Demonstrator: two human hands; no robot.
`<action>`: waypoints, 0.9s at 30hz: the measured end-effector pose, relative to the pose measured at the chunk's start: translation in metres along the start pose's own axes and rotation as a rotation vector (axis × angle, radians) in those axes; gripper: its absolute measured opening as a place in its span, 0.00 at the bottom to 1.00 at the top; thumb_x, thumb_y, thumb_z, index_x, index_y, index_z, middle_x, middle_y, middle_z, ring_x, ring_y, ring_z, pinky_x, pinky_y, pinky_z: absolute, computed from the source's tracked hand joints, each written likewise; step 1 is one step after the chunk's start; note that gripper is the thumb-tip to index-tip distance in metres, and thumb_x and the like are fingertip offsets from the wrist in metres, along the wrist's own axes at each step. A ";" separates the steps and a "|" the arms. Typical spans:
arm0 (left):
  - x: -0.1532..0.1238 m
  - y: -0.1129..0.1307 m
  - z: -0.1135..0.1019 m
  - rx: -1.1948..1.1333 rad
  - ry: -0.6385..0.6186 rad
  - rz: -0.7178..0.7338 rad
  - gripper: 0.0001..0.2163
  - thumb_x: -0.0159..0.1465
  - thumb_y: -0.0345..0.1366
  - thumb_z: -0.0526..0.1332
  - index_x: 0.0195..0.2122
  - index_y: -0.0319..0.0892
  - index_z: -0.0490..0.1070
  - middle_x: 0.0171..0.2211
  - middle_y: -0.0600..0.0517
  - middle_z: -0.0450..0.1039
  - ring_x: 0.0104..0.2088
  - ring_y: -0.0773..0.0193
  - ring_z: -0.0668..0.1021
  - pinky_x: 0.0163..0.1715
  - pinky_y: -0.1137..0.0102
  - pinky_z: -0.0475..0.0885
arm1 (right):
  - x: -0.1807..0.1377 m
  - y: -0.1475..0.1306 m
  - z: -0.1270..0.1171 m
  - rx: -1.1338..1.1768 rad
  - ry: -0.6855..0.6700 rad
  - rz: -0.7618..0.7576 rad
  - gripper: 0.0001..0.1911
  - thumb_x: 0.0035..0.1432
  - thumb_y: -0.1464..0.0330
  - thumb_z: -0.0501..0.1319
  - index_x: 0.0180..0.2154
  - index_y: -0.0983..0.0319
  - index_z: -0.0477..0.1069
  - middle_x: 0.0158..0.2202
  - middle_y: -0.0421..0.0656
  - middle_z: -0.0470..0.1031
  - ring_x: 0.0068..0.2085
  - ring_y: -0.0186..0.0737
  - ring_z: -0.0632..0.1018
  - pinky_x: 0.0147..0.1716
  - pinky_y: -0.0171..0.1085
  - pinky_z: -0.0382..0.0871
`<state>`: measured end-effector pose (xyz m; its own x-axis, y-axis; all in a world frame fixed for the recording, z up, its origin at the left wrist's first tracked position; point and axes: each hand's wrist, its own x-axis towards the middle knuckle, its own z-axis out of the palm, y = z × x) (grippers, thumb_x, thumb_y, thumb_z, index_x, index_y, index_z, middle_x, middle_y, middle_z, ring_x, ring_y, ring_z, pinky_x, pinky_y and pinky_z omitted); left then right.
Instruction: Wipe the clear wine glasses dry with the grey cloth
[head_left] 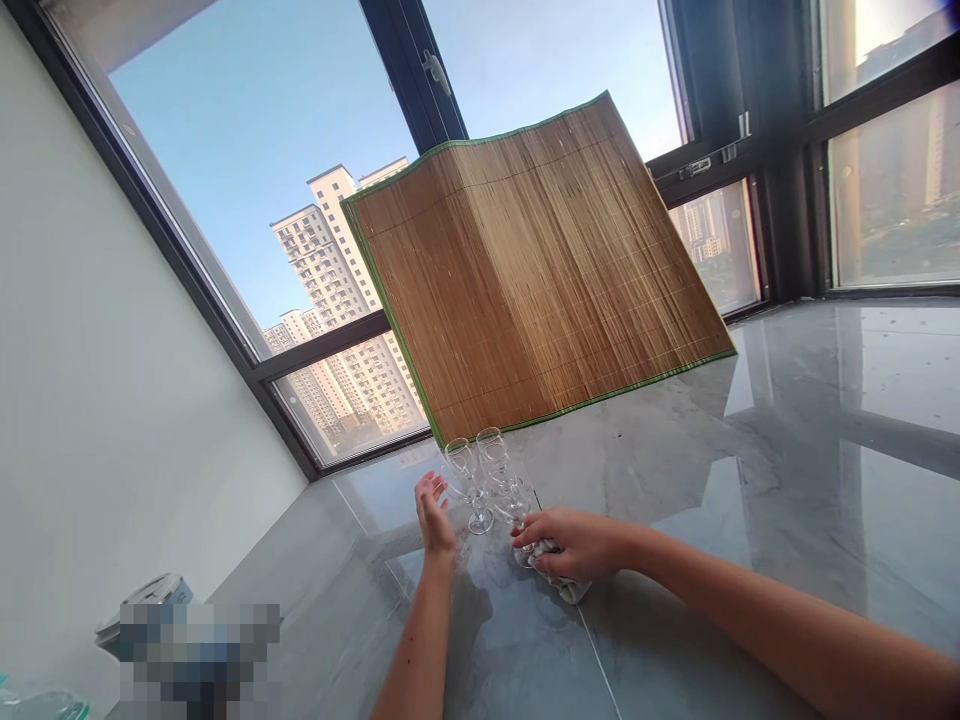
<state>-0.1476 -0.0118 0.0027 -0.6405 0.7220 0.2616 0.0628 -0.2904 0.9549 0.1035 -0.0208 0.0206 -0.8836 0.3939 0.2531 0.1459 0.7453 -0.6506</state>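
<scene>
Several clear stemmed glasses stand close together on the grey tiled surface, among them a left glass (460,460), a back glass (492,447) and a front glass (514,497). Just left of the cluster is my left hand (433,520), raised with its fingers apart and slightly curved; whether it touches a glass I cannot tell. My right hand (564,542) grips a crumpled pale cloth (568,588) against the surface. Its thumb and fingertips reach to the front glass, whose lower part is partly hidden by hand and cloth.
Behind the glasses a brown bamboo mat (540,270) with green edging leans against the dark window frame (412,75). A white wall (127,300) rises at the left. A box-like package (154,595) lies at lower left beside a blurred-out patch.
</scene>
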 end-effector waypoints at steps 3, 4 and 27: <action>-0.001 0.001 0.001 -0.002 -0.003 -0.005 0.23 0.61 0.54 0.48 0.51 0.45 0.66 0.50 0.44 0.70 0.53 0.55 0.72 0.54 0.57 0.64 | -0.001 -0.004 -0.002 -0.008 -0.005 0.016 0.23 0.54 0.76 0.60 0.53 0.66 0.74 0.55 0.53 0.74 0.58 0.47 0.72 0.58 0.42 0.64; -0.001 0.001 0.001 -0.003 -0.004 -0.007 0.23 0.62 0.53 0.48 0.51 0.45 0.66 0.50 0.44 0.70 0.53 0.54 0.72 0.54 0.57 0.64 | -0.001 -0.005 -0.002 -0.011 -0.005 0.022 0.24 0.54 0.76 0.60 0.53 0.66 0.74 0.55 0.53 0.74 0.58 0.47 0.72 0.58 0.42 0.63; -0.004 0.001 0.003 0.037 -0.018 0.004 0.22 0.60 0.58 0.50 0.47 0.50 0.68 0.50 0.45 0.72 0.54 0.52 0.73 0.53 0.56 0.66 | -0.001 -0.004 -0.001 -0.009 0.003 0.027 0.23 0.54 0.74 0.60 0.53 0.65 0.75 0.54 0.51 0.75 0.55 0.46 0.74 0.56 0.41 0.65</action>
<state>-0.1433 -0.0132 0.0035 -0.6267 0.7319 0.2677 0.0936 -0.2703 0.9582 0.1047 -0.0232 0.0237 -0.8779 0.4158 0.2373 0.1742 0.7391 -0.6507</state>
